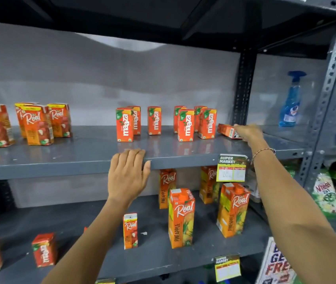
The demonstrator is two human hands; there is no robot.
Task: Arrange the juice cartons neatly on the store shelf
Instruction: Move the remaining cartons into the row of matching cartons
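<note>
A small Maaza carton (227,131) lies on its side at the right end of the upper shelf (81,158), just right of the upright Maaza cartons (185,125). The right hand (249,132) closes its fingers around its right end. The left hand (128,175) rests open, fingers draped over the shelf's front edge.

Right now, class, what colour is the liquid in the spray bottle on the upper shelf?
Blue, in the spray bottle with a blue trigger head; head view.
</note>
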